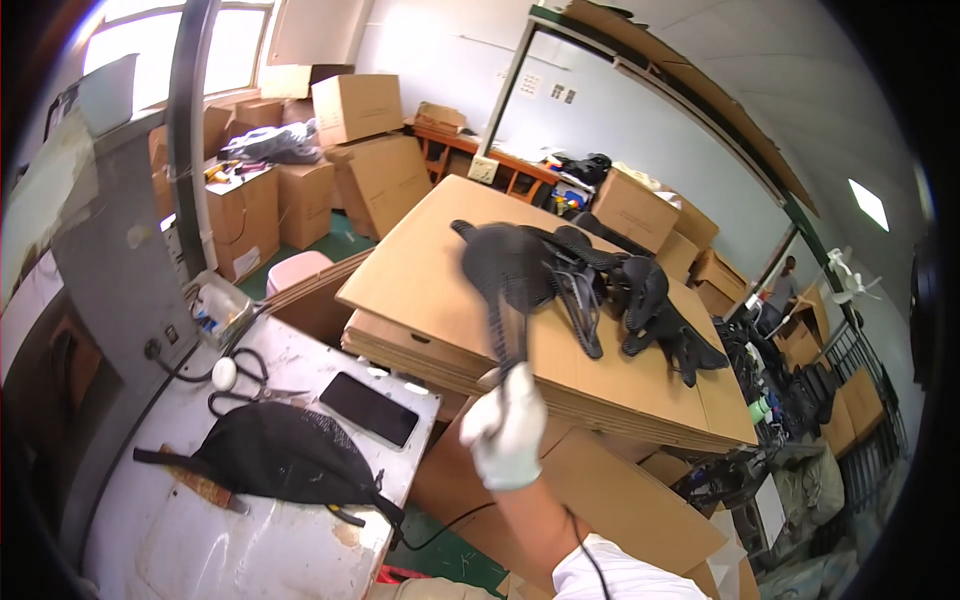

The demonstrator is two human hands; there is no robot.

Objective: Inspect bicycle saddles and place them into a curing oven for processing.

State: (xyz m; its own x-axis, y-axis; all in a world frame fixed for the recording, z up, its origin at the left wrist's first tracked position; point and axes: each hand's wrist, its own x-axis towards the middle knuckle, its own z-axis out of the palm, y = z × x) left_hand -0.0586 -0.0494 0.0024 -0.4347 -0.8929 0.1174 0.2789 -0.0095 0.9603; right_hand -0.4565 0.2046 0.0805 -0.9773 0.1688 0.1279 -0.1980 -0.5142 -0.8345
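Note:
My right hand [508, 428], in a white glove, reaches over the cardboard stack with its fingers closed round the narrow end of a black padded strap piece [500, 265]. The piece is smeared by motion, and its rounded wide end points away from me. Behind and beside it, several similar black padded pieces [645, 290] lie in a loose heap on the cardboard stack [420, 270]. On the white table [270, 550] at left rests a flat black fabric piece [285, 455] with narrow ends. My left hand is out of view.
A dark phone [369, 408], scissors [245, 392] and a clear plastic container [218, 305] are on the table. A grey upright machine [110, 240] stands at left. Cardboard boxes [380, 180] fill the back. Another person [780, 285] is far right. A black cable [460, 518] hangs near my arm.

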